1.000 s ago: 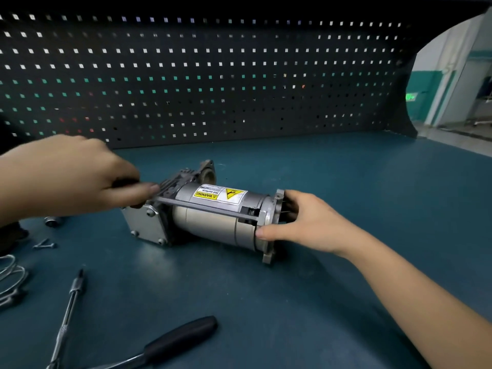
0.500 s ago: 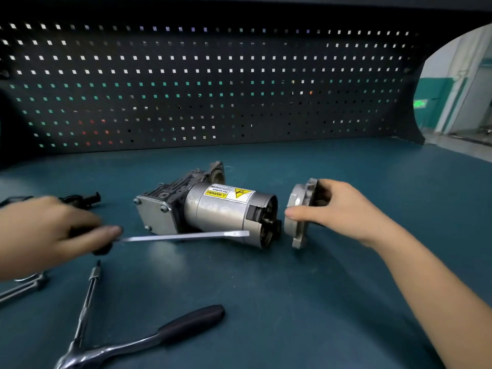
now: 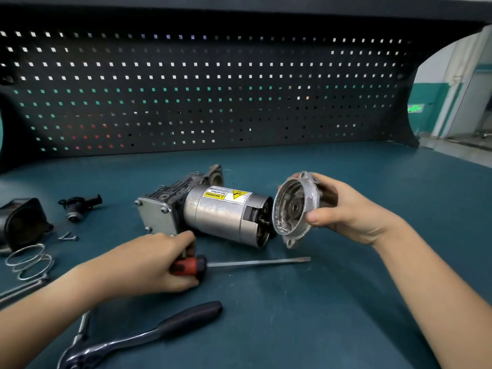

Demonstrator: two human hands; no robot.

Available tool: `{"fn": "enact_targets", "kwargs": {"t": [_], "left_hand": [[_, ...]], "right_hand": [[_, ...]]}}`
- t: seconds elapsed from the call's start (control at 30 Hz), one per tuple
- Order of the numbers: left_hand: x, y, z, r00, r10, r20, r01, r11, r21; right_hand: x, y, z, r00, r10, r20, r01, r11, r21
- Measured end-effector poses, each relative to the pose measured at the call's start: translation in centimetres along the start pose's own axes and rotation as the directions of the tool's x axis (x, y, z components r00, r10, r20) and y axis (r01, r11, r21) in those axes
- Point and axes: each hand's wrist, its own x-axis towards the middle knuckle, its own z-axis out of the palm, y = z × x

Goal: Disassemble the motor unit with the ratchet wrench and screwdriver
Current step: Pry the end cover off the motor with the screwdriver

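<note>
Motor unit (image 3: 213,217) lying on its side on the bench (image 3: 292,328), end cap (image 3: 294,206) held just clear of its open end in the curled right hand (image 3: 346,209), left hand (image 3: 149,262) gripping the screwdriver (image 3: 255,263) handle; probable risks: cap slipping from a rim-only grip, unheld round unit rolling.

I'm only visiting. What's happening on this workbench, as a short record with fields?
Motor unit: on its side on the bench
Left hand: grips the screwdriver handle, blade pointing right
Right hand: holds the end cap, apart from the motor unit
Ratchet wrench: untouched, at the front
Loose parts: wire rings, screw, far left
</note>
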Motion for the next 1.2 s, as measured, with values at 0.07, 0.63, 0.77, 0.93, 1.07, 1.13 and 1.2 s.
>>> {"fn": "enact_targets", "kwargs": {"t": [0.07,0.63,0.77,0.93,1.07,1.13,1.2], "left_hand": [[0.4,0.9,-0.4,0.998,0.032,-0.049,-0.035,0.996,-0.076],[-0.9,8.5,-2.1,0.911,-0.029,-0.412,-0.237,0.779,-0.580],[-0.3,10.0,-2.6,0.885,-0.042,-0.463,-0.259,0.783,-0.566],[0.0,10.7,-3.5,0.871,-0.140,-0.470,-0.244,0.707,-0.663],[-1.1,10.5,-3.8,0.876,-0.200,-0.439,-0.225,0.635,-0.739],[-2.2,9.9,-3.5,0.891,-0.219,-0.397,-0.188,0.617,-0.764],[-3.7,9.0,-3.1,0.902,-0.241,-0.357,-0.149,0.603,-0.784]], "right_hand": [[0.1,0.2,0.3,1.000,-0.007,0.025,0.006,1.000,0.025],[-0.2,0.4,3.0,0.993,-0.118,-0.027,0.118,0.993,0.021],[-0.6,-0.1,3.9,0.986,-0.164,-0.043,0.159,0.982,-0.099],[-1.2,-0.6,5.0,0.964,-0.264,-0.018,0.262,0.963,-0.065],[-1.4,-0.2,6.1,0.961,-0.278,0.009,0.278,0.961,0.006],[-1.4,0.4,7.1,0.964,-0.256,0.071,0.257,0.966,-0.019],[-1.4,0.8,8.2,0.964,-0.238,0.118,0.246,0.968,-0.057]]}}
